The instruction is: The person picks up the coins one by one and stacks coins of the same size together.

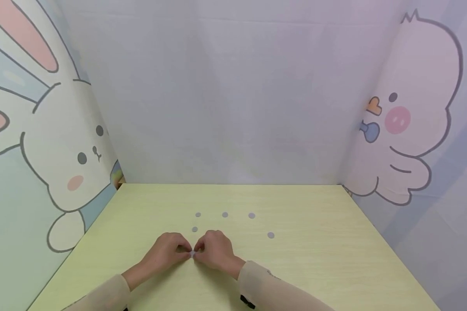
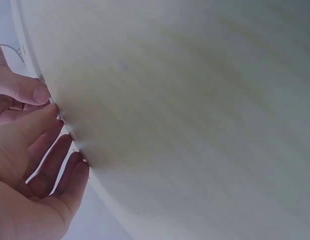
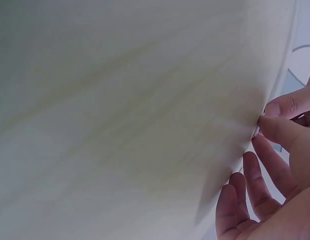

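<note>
Both hands meet at the near middle of the pale wooden table (image 1: 334,259). My left hand (image 1: 170,251) and my right hand (image 1: 217,249) have their fingertips together and pinch one small pale disc (image 1: 192,254) just above the tabletop. In the right wrist view the thumb and forefinger of the right hand (image 3: 277,175) close on the disc (image 3: 256,131). The left wrist view has the left hand (image 2: 30,150) with thumb and forefinger drawn together; the disc is barely visible there. Several grey discs (image 1: 225,214) lie flat beyond the hands.
Three discs form a row, with one more (image 1: 194,229) just past the left hand and another (image 1: 270,235) off to the right. Cartoon-printed panels wall the table on the left (image 1: 43,142), back and right (image 1: 412,129).
</note>
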`<state>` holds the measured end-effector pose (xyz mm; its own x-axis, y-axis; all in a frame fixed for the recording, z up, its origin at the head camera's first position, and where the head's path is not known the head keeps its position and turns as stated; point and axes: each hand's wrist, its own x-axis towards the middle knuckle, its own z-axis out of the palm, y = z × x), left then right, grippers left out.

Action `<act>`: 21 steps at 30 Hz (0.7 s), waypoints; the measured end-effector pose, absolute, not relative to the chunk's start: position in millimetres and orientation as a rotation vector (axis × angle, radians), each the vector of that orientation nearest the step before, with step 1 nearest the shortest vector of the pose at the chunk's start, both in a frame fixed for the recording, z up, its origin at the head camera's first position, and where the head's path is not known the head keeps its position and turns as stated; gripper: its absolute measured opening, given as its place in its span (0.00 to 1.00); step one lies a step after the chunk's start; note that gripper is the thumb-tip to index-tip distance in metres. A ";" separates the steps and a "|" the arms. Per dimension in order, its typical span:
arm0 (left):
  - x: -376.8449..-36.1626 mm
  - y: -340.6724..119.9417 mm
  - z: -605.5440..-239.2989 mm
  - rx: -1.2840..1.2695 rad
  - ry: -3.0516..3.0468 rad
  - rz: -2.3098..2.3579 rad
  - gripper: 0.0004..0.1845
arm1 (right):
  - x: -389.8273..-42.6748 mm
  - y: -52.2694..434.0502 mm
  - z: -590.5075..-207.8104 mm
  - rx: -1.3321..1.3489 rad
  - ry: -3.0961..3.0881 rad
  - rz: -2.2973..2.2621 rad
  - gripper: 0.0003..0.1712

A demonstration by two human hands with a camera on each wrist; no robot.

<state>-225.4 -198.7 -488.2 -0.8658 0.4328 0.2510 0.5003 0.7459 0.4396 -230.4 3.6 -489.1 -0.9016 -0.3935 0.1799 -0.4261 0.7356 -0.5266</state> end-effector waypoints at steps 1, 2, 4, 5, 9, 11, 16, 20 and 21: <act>-225.4 -198.5 -488.4 -0.756 -2.809 -0.764 0.04 | -230.3 4.2 -488.9 0.681 -2.874 0.893 0.03; -225.2 -198.2 -488.2 -0.758 -2.807 -0.763 0.04 | -230.1 4.7 -488.7 0.683 -2.873 0.894 0.03; -224.5 -197.4 -487.6 -0.760 -2.804 -0.761 0.04 | -229.6 5.8 -488.6 0.693 -2.872 0.895 0.03; -224.1 -196.9 -487.4 -0.758 -2.803 -0.763 0.04 | -229.5 6.4 -488.5 0.698 -2.874 0.891 0.03; -221.6 -195.0 -486.4 -0.743 -2.804 -0.778 0.05 | -229.3 10.0 -487.9 0.715 -2.884 0.881 0.03; -220.2 -194.4 -485.7 -0.730 -2.811 -0.783 0.05 | -229.4 12.5 -487.2 0.723 -2.891 0.883 0.04; -216.7 -193.5 -483.2 -0.704 -2.835 -0.791 0.04 | -229.5 22.3 -484.1 0.721 -2.903 0.934 0.07; -214.3 -192.7 -481.5 -0.688 -2.847 -0.795 0.04 | -231.3 33.1 -480.9 0.689 -2.914 0.975 0.07; -213.7 -192.4 -481.2 -0.686 -2.849 -0.796 0.04 | -232.3 36.0 -479.8 0.683 -2.916 0.982 0.08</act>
<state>-213.7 -192.4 -481.2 -0.8926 0.3953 0.2165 0.4503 0.7612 0.4667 -232.3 36.0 -479.8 -0.9060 -0.4041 0.1259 -0.3979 0.7118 -0.5789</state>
